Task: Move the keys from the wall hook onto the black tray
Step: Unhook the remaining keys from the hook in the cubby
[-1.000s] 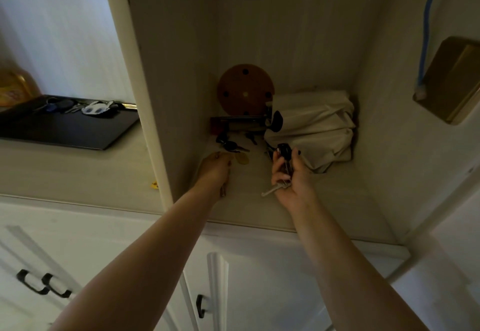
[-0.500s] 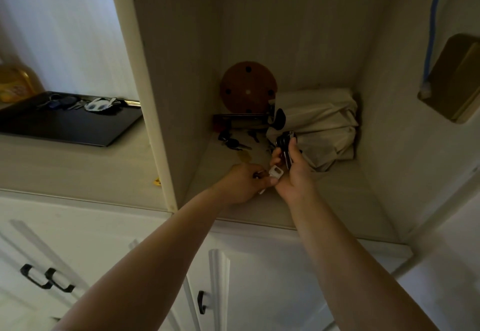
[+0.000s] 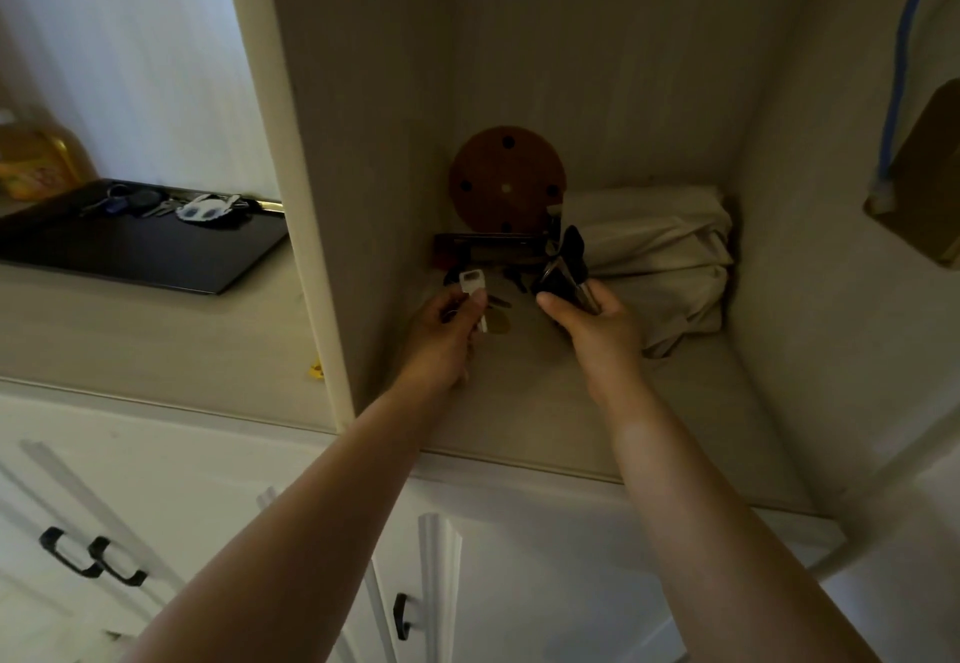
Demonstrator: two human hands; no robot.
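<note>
White-headed key point(image 3: 471, 282) pinched upright between left hand point(image 3: 441, 335) fingers point(image 3: 478, 298), dark key bunch point(image 3: 563, 277) clamped in right hand point(image 3: 597, 324), both just in front of the hook rail point(image 3: 488, 242). Split, probably for sorting. Far left of rail: black tray point(image 3: 135, 251), already holding other keys.

A dim pale wooden alcove point(image 3: 597, 64) sits above white cabinet doors point(image 3: 311, 532) with black handles point(image 3: 93, 556).
</note>
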